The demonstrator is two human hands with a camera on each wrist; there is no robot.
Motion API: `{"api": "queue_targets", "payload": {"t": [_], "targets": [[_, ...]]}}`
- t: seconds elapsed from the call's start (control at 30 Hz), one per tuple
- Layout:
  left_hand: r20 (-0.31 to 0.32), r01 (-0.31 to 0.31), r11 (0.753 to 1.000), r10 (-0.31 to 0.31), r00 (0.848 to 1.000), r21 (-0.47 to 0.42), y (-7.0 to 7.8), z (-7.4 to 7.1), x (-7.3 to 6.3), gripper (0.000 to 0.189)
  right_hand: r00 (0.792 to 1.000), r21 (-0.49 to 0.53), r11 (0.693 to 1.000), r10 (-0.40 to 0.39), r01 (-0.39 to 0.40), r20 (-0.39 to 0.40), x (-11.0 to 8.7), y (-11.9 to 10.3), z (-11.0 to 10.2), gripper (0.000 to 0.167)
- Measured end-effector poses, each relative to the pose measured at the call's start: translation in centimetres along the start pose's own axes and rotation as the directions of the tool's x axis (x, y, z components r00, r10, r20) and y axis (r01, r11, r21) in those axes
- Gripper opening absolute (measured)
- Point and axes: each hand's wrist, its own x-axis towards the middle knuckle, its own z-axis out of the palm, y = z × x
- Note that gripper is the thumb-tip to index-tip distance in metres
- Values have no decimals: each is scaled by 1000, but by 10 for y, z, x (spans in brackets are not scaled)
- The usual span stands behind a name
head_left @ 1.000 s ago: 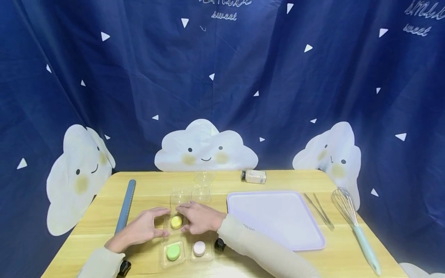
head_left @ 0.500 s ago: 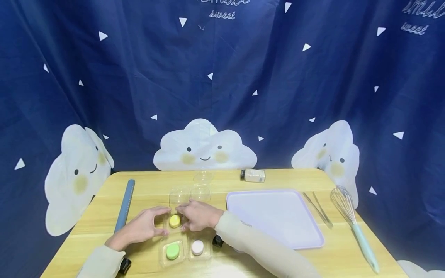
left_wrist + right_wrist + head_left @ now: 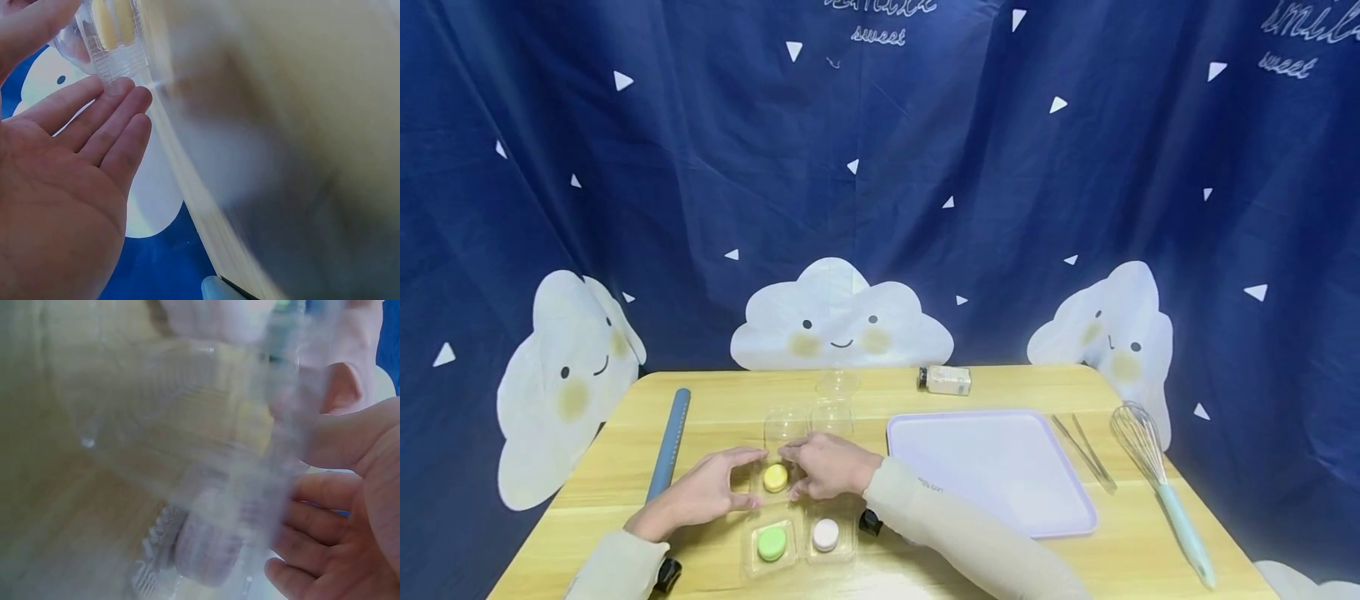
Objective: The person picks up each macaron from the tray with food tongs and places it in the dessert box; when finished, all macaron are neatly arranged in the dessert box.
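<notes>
Head view: the yellow macaron (image 3: 776,477) lies in its clear container (image 3: 767,497), between the left hand (image 3: 700,492) and right hand (image 3: 835,467), each with thumb and fingers parted, grasping nothing. Left wrist view adds pale filling and straight fingertips at the ribbed wall; right-hand contact is unclear.

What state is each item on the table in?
Yellow macaron: in clear box
Green macaron: in clear box
Pink macaron: in clear box
Clear plastic pieces behind: open or shut, can't tell
Bottle: capped, on its side
Tray: lying flat
Tongs: arms apart
Whisk: lying flat
Blue bar: lying flat
</notes>
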Motion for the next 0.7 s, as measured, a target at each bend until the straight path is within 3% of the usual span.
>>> {"api": "queue_targets", "payload": {"t": [0.2,0.7], "targets": [[24,7,1000,-7,1000,-7,2,-3,0,78,1000,0,1000,17,-17,-23,-2,1,-2,68],[-1,7,1000,-7,1000,22,3,-4,-1,79,997,65,995,74,-74,-8,-3,0,0,69]]}}
